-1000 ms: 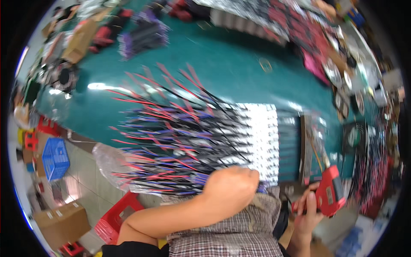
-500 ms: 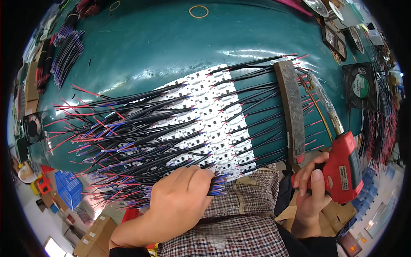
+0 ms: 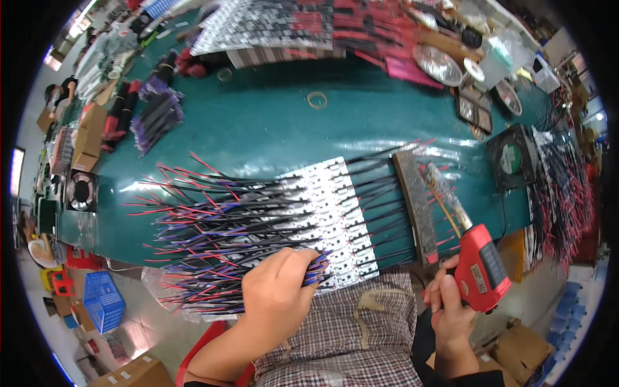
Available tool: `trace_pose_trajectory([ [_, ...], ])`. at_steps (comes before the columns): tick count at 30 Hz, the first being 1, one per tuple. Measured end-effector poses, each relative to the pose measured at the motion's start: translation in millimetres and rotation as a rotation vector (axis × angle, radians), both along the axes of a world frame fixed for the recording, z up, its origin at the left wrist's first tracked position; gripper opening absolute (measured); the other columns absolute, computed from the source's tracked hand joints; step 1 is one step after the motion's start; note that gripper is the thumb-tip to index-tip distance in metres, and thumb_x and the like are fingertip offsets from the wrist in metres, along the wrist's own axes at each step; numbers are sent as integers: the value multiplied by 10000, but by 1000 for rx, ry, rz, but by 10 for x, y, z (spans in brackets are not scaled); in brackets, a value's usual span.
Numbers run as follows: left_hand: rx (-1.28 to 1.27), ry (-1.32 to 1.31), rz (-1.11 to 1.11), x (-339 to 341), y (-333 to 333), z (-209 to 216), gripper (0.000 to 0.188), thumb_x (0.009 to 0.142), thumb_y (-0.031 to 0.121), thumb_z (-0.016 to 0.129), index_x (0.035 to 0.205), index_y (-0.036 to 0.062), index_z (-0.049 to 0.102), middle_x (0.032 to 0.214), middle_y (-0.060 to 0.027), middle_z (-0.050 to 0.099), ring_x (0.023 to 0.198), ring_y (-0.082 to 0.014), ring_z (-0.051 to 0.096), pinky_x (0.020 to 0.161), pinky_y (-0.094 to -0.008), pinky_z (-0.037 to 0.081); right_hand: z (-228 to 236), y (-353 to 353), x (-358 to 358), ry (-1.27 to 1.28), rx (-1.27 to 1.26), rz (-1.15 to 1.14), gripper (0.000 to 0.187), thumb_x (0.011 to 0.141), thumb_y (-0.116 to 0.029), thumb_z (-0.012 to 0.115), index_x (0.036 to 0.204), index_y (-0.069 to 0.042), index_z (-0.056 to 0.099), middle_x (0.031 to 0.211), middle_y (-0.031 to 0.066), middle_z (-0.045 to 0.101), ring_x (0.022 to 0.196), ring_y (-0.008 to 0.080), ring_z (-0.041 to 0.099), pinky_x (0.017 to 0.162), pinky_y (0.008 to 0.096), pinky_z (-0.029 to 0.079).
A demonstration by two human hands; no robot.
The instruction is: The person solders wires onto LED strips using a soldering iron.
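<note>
My left hand (image 3: pixel 277 287) is closed around a bundle of black wires (image 3: pixel 317 267) whose blue and red ends poke out by its thumb side, over the near edge of a white panel of small circuit boards (image 3: pixel 345 222). Many black wires with bare red and blue ends fan out left from the panel. My right hand (image 3: pixel 450 313) grips a red and black soldering gun (image 3: pixel 480 271), its metal tip pointing up and away beside a dark metal bar (image 3: pixel 416 206). That bar lies across the wires leaving the panel's right side.
Far across the green table (image 3: pixel 258 122) lie more board panels (image 3: pixel 264 26) and red wires. A black fan (image 3: pixel 512 158) stands at right, another fan (image 3: pixel 82 191) at left. Wire bundles (image 3: pixel 158 119) lie back left; round metal dishes (image 3: pixel 438 64) sit back right. A blue crate (image 3: pixel 103 301) is below left.
The view has tilted up, so the table's far side shows and everything sits lower in the picture. Both hands keep their holds, on the wire bundle and the soldering gun.
</note>
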State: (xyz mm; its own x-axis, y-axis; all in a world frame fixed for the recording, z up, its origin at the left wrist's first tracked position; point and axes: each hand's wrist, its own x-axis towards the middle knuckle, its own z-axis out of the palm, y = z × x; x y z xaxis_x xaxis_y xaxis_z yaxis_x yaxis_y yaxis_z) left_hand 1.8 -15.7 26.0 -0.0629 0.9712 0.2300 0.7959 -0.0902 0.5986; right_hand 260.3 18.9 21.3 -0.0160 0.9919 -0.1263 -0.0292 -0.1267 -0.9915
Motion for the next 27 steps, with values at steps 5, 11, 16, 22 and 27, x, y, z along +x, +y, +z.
trace_pose_trajectory([
  [5,242,-86,83,63,-59,159,151,845,48,731,925,0,613,729,-140,621,595,-313,609,550,-376,467,30,-160,36,13,83,33,216,949,-53,542,1151,8,495,690,39,507,451,54,387,467,246,430],
  [11,390,-196,173,62,-228,418,138,952,121,660,920,2,597,674,-67,580,545,-139,524,526,-281,419,103,-322,82,44,156,11,197,954,-44,534,1137,16,496,666,38,503,433,59,381,459,247,434],
  [16,516,-286,220,-30,-279,545,140,916,103,701,934,12,596,659,-95,582,509,-232,551,497,-335,430,211,-416,49,121,141,-13,208,944,-62,562,1126,20,502,676,47,526,431,64,394,446,254,431],
  [22,711,-653,177,0,-215,596,120,992,115,608,941,7,603,705,-9,579,572,-65,469,530,-233,388,308,-438,-13,172,179,-16,193,934,-51,564,1105,15,502,667,44,517,409,74,388,431,259,432],
  [27,675,-684,204,214,-188,315,137,995,132,609,944,6,596,747,-35,627,628,-73,517,587,-237,425,256,-508,30,155,250,-30,204,929,-47,557,1113,21,497,655,40,508,407,71,387,428,257,432],
])
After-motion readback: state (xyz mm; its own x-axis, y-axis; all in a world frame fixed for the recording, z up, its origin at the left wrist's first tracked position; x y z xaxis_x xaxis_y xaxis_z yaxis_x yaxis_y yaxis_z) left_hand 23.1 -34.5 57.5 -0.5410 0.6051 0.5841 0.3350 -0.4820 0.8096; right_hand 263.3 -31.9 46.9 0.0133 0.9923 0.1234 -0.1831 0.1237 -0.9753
